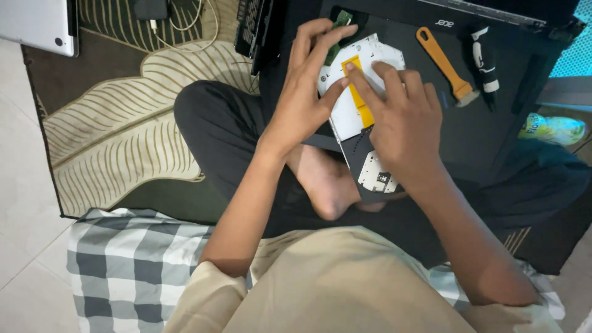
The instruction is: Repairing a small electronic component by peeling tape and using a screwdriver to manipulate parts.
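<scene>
White drive panel (354,114) with yellow strip (356,92) at twelve o'clock; orange-handled scraper (439,58) at one; grey-checked cushion (132,265) at seven.
</scene>
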